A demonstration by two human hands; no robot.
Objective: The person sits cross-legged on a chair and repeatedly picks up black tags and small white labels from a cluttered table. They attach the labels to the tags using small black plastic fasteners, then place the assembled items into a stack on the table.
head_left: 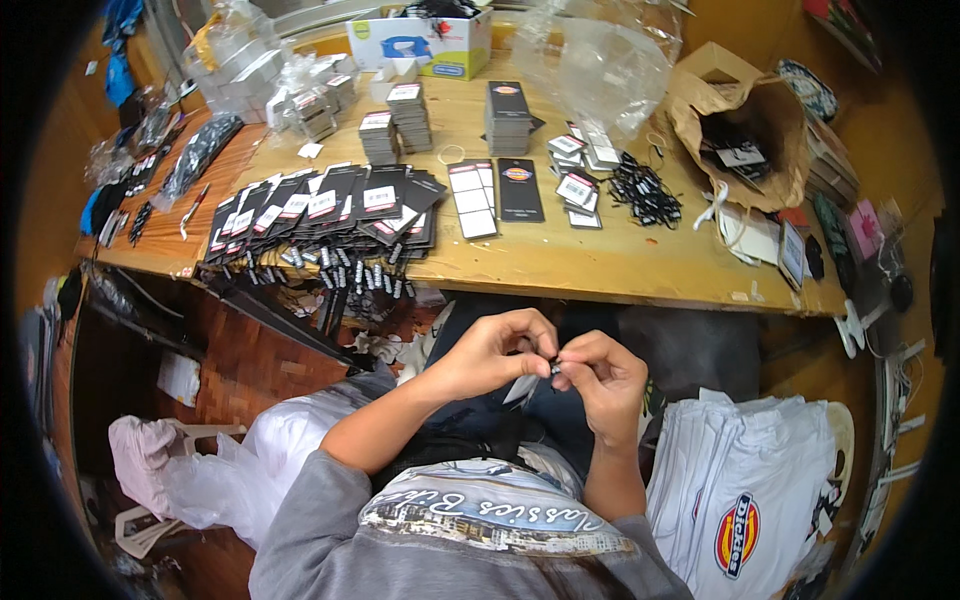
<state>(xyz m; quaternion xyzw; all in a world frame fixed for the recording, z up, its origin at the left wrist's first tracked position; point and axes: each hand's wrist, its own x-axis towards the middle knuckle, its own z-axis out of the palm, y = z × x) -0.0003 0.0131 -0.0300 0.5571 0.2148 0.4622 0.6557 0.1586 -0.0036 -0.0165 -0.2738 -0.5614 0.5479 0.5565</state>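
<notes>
Above my lap, my left hand (500,350) and my right hand (605,385) meet with fingertips pinched together. A pale hang tag (520,388) hangs beneath my left fingers, largely hidden by them. Between the two hands shows the small dark end of a tag string (555,370), pinched by my right thumb and fingers. On the table ahead, a spread pile of black hang tags (320,205) lies with strings drooping over the front edge. To its right are white label cards (472,200), a single black tag (520,190) and a heap of black strings (645,192).
Stacks of tags (408,118) and a taller stack (508,125) stand farther back. Behind them sit a white box (420,48) and clear plastic bags (600,60). An open paper bag (735,110) is at right. Folded white shirts (740,490) lie beside me.
</notes>
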